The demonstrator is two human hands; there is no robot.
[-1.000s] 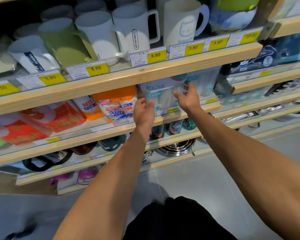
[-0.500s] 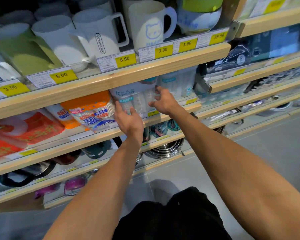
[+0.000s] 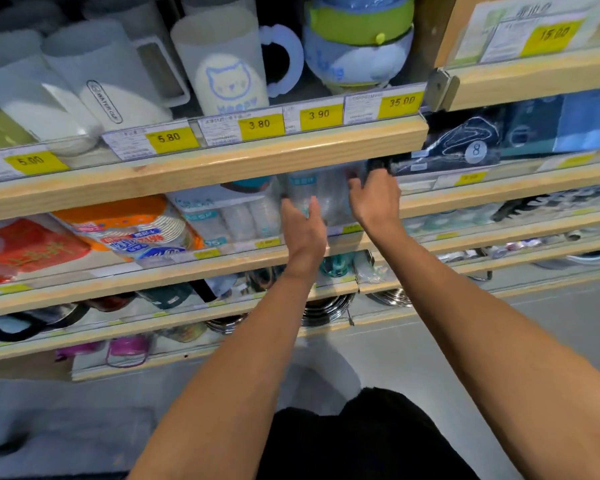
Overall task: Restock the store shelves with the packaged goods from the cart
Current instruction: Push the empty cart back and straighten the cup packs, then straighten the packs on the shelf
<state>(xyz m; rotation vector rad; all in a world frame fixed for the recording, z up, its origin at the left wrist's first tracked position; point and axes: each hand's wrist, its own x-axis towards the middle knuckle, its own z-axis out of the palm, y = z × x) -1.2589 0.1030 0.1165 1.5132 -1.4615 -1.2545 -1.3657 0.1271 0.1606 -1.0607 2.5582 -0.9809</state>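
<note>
Both hands have moved right from the labelled pack (image 3: pixel 219 216) to the clear pack of cups (image 3: pixel 331 199) beside it on the second shelf (image 3: pixel 187 271), left hand (image 3: pixel 303 233) flat against its front, right hand (image 3: pixel 374 199) curled round its right edge.

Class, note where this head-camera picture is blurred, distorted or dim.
Head view: the wide-angle lens bows the wooden shelf edge; the clear pack of cups is smeared; the 3.90 price tag reads clearly; the lower shelves lie dim and soft.
</note>
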